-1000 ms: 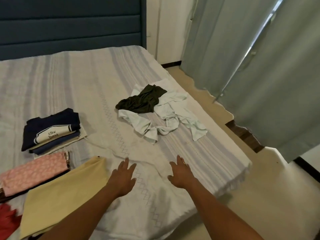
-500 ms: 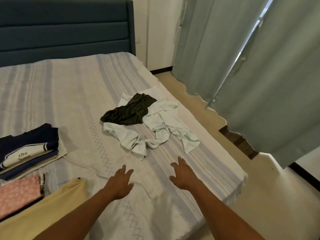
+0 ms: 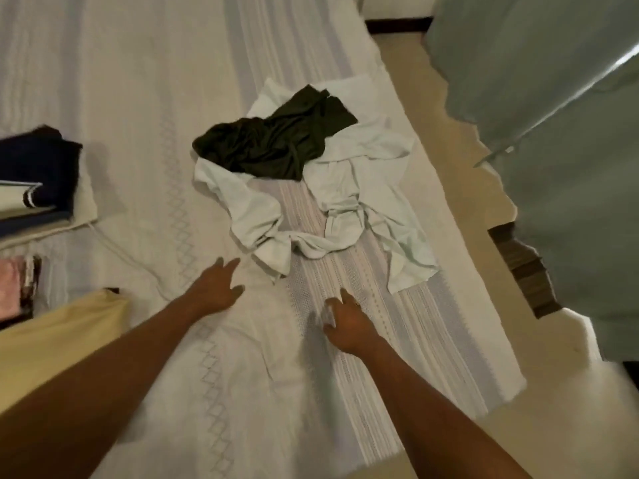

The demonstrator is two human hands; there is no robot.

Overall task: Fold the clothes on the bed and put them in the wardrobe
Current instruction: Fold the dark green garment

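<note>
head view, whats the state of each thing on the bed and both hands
pale garment, unfolded, bunched
dark garment, crumpled, on top of the pale garment
navy clothes, folded, stacked
yellow cloth, lying flat
left hand, open, empty
right hand, open, empty

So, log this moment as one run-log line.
left hand: open, beside pale garment | right hand: open, over bed | dark garment: crumpled on pale garment | folded stacks: left

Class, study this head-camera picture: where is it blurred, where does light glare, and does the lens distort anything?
Head view: motion blur smears the left hand, right hand and folded pile; daylight glares through the curtain gap; a soft shadow lies beside the pile; the wide lens bows the bed edge.
</note>
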